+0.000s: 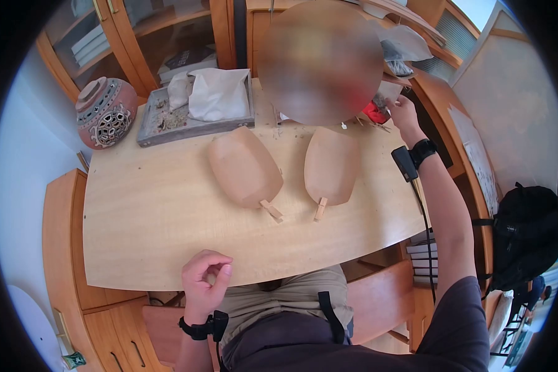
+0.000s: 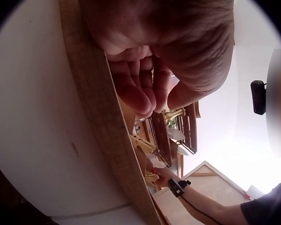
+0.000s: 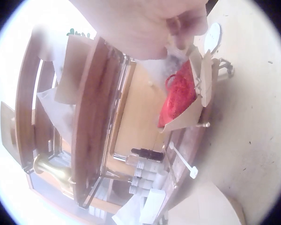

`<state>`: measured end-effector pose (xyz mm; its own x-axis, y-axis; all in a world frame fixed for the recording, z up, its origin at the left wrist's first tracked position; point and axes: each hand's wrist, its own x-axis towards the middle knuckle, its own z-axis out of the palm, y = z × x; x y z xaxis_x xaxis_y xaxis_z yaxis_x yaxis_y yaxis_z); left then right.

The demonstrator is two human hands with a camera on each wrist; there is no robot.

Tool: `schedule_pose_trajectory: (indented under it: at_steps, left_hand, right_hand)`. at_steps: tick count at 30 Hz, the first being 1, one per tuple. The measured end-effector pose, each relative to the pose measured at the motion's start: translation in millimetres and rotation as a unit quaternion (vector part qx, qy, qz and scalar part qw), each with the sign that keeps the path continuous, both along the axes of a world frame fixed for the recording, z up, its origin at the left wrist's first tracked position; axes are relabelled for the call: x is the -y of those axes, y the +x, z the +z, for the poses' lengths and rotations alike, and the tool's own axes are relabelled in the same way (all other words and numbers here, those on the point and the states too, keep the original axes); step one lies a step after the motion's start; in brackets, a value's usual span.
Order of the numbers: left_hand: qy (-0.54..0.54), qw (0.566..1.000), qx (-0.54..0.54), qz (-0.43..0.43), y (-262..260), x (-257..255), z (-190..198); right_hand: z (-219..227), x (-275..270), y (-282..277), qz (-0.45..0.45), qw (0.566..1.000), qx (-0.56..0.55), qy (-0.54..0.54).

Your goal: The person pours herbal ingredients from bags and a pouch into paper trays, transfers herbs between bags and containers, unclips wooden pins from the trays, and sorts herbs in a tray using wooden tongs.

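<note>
My right hand (image 1: 405,116) reaches to the back right of the table; in the right wrist view the hand (image 3: 150,23) pinches a small translucent bag (image 3: 160,70) with greyish contents. Directly below the fingertips, a red bundle (image 3: 179,96) lies in a light brown paper holder (image 3: 185,114). My left hand (image 1: 208,282) hovers by the front table edge, fingers loosely curled and holding nothing. Two tan paper trays, one left (image 1: 245,167) and one right (image 1: 330,166), lie mid-table, each with a wooden clothespin (image 1: 271,211) at its near end.
A grey wooden tray (image 1: 195,131) with white paper or cloth stands at the back left, beside a patterned pot (image 1: 107,113). A wooden rack (image 3: 96,112) and small bottles (image 3: 143,178) show in the right wrist view. The back middle is blurred.
</note>
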<state>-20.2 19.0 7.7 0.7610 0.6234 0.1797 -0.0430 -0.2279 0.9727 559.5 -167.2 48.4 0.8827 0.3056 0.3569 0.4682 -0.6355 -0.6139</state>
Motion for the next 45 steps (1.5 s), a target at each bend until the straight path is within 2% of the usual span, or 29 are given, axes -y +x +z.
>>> schedule_pose_trajectory:
  at_steps: [1, 3, 7, 10, 12, 14, 15, 19, 22, 24, 26, 28, 35, 41, 45]
  left_hand:
    - [0.002, 1.000, 0.002, 0.000, 0.6, -0.6, -0.4]
    - [0.008, 1.000, 0.003, -0.002, 0.2, -1.5, -1.7]
    - [0.000, 1.000, 0.008, -0.002, 0.7, -0.9, 0.0]
    - [0.002, 1.000, 0.008, -0.006, 0.4, -0.7, 0.1]
    - [-0.005, 1.000, 0.008, -0.003, 0.0, 0.3, 0.4]
    - [-0.008, 1.000, 0.012, -0.006, -0.1, -1.5, -1.9]
    - [-0.009, 1.000, 0.012, -0.007, -1.4, -1.7, -2.7]
    - [0.039, 0.999, 0.003, -0.026, -0.7, -3.3, -1.3]
    - [0.045, 0.999, 0.006, -0.027, -2.5, -3.3, -4.0]
    - [0.004, 0.999, 0.022, -0.030, -1.9, -2.3, -2.7]
    - [-0.023, 0.999, 0.030, -0.013, -1.5, -1.4, -2.9]
    - [-0.063, 0.996, 0.052, -0.022, -2.2, -2.7, -3.3]
    - [-0.083, 0.992, 0.098, 0.004, -2.5, -2.0, -6.4]
    - [-0.078, 0.992, 0.101, 0.009, -0.6, -4.0, -8.6]
    - [-0.071, 0.992, 0.100, 0.006, 0.8, -7.6, -11.2]
  right_hand:
    - [7.0, -2.1, -8.7, 0.000, 1.000, 0.002, 0.002]
    - [21.3, -2.1, -36.2, -0.043, 0.988, -0.138, 0.056]
    - [23.1, 15.6, -56.1, -0.012, 0.988, -0.129, 0.081]
    - [18.8, 35.5, -79.3, -0.004, 0.994, -0.080, 0.079]
    - [22.3, 47.6, -115.1, 0.032, 0.981, -0.083, 0.172]
    - [34.6, 51.3, -175.5, 0.033, 0.972, -0.131, 0.190]
    - [34.0, 52.3, -200.3, 0.068, 0.968, -0.142, 0.197]
    - [-3.7, 50.1, -278.0, 0.133, 0.945, -0.182, 0.236]
    - [-36.6, 41.2, -305.6, 0.141, 0.935, -0.206, 0.253]
    - [-44.3, 40.0, -314.5, 0.143, 0.931, -0.218, 0.254]
    - [-43.4, 37.8, -313.1, 0.142, 0.950, -0.160, 0.229]
    - [-44.5, 38.4, -311.0, 0.135, 0.946, -0.165, 0.243]
    - [-51.0, 39.8, -309.6, 0.155, 0.945, -0.147, 0.249]
    - [-52.7, 40.9, -310.4, 0.157, 0.953, -0.112, 0.232]
    - [-58.2, 39.9, -308.1, 0.155, 0.947, -0.126, 0.253]
